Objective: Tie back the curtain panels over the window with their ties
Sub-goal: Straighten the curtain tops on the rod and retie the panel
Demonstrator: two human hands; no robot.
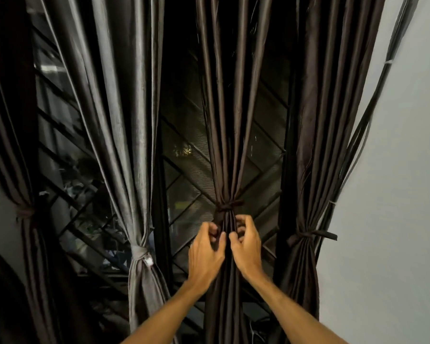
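Observation:
Four gathered curtain panels hang over the window. The dark brown panel in the middle right is bunched by a knotted brown tie. Just below that knot, my left hand and my right hand flank the bunched cloth. Their fingers are loosely curled beside the folds, and nothing is plainly held. A grey panel carries a grey tie. The far-right brown panel has a tie with a loose end sticking out. The far-left panel is tied at its own tie.
A dark window with a diagonal metal grille shows between the panels. A pale wall runs along the right, with thin cables fastened to it beside the far-right panel.

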